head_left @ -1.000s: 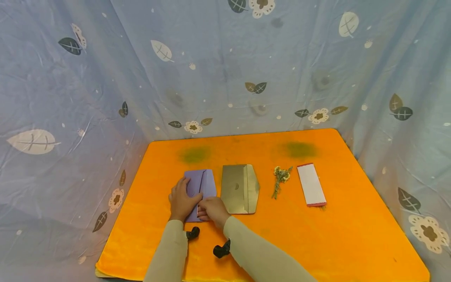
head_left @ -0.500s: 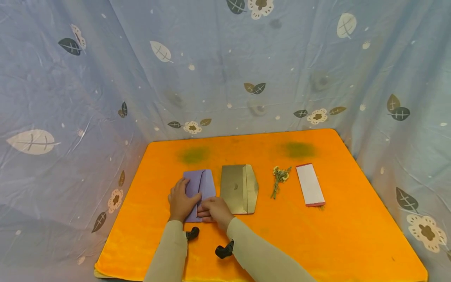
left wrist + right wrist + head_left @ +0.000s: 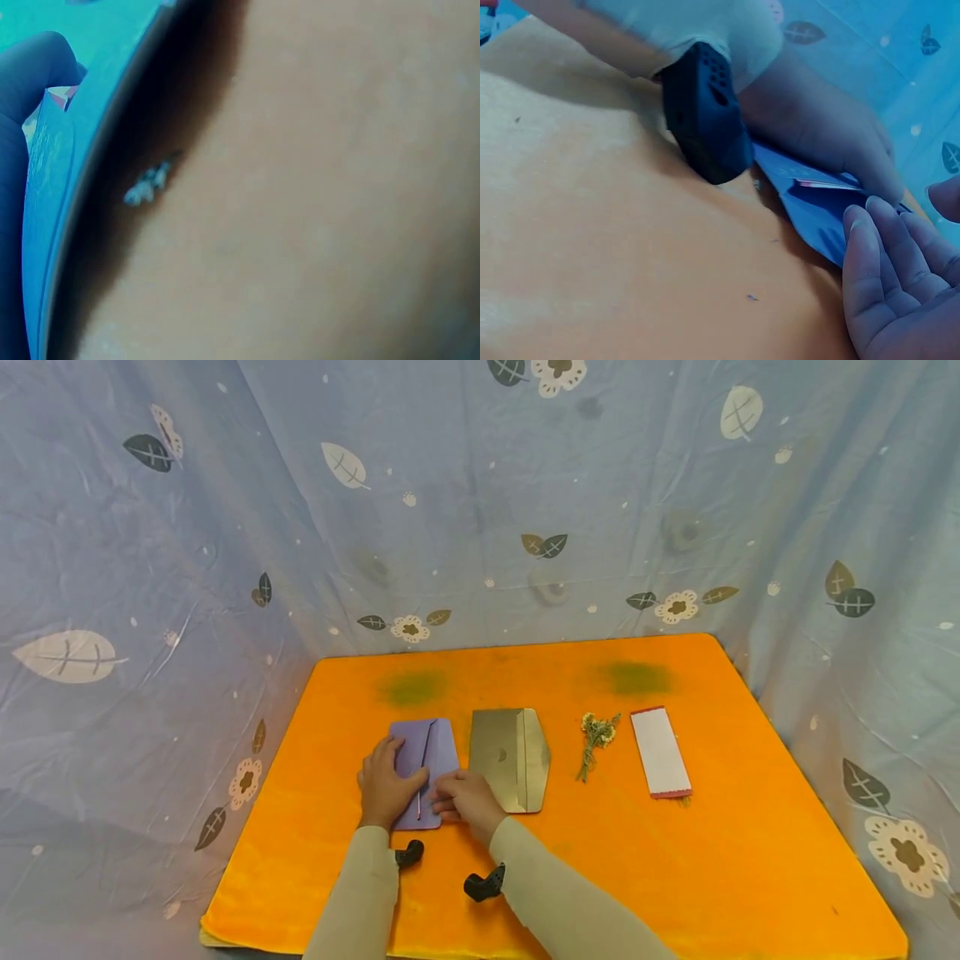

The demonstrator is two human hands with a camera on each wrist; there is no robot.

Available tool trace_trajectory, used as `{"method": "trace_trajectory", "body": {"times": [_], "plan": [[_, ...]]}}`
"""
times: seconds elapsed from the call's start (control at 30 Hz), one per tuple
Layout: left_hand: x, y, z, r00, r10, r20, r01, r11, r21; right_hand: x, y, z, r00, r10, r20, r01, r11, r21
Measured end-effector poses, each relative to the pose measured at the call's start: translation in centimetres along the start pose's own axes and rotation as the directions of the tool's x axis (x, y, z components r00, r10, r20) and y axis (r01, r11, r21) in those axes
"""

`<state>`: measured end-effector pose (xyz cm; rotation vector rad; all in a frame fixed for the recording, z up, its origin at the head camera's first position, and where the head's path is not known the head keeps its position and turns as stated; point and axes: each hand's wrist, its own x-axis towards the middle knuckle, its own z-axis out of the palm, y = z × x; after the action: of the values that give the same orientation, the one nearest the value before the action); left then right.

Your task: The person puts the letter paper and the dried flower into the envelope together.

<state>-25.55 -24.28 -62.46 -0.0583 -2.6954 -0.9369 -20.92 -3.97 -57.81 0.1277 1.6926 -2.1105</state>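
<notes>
A purple envelope (image 3: pixel 442 747) lies on the orange table with its flap unfolded to the right. My left hand (image 3: pixel 386 787) rests on its left half, fingers spread and thumb reaching to the mouth. My right hand (image 3: pixel 465 800) is at the flap's lower right, fingers loosely bent; in the right wrist view its fingertips (image 3: pixel 861 221) overlap the flap. Inside the slightly gaping mouth, the edge of a white card with red (image 3: pixel 821 184) shows. The left wrist view has the envelope's side (image 3: pixel 52 195) close up, tinted blue.
Right of the purple envelope lies a gold envelope (image 3: pixel 491 752) with its flap unfolded. Farther right are a small bunch of dried flowers (image 3: pixel 597 735) and a white card with red ends (image 3: pixel 662 756). Patterned blue curtains (image 3: pixel 480 527) enclose the orange table (image 3: pixel 712 860).
My right hand has moved slightly right and away from the purple envelope's mouth, uncovering more of the flap's lower end. My left hand has stayed in place.
</notes>
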Motion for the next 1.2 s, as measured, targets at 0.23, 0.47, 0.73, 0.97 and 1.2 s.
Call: {"method": "trace_trajectory", "body": {"times": [0.23, 0.47, 0.73, 0.97, 1.2], "plan": [[0.1, 0.1, 0.0, 1.0, -0.005, 0.008, 0.005, 1.0, 0.009, 0.0, -0.9, -0.9, 1.0, -0.023, -0.022, 0.023, 1.0, -0.006], [0.1, 0.3, -0.2, 1.0, -0.014, 0.01, 0.014, 1.0, 0.01, -0.3, -1.8, -1.9, 0.997, -0.053, -0.05, 0.052, 0.998, -0.027], [0.2, 0.2, -0.1, 1.0, -0.006, 0.002, 0.006, 1.0, 0.016, -0.4, -2.5, -3.0, 0.995, -0.078, -0.07, 0.077, 0.997, -0.01], [0.1, 0.0, -0.1, 1.0, -0.006, -0.004, 0.006, 1.0, 0.016, -0.5, -3.5, -4.2, 0.994, -0.085, -0.069, 0.088, 0.995, 0.039], [0.1, 0.2, -0.1, 1.0, -0.016, 0.014, 0.015, 1.0, 0.009, -0.7, -3.9, -5.9, 0.988, -0.112, -0.102, 0.12, 0.99, 0.077]]}}
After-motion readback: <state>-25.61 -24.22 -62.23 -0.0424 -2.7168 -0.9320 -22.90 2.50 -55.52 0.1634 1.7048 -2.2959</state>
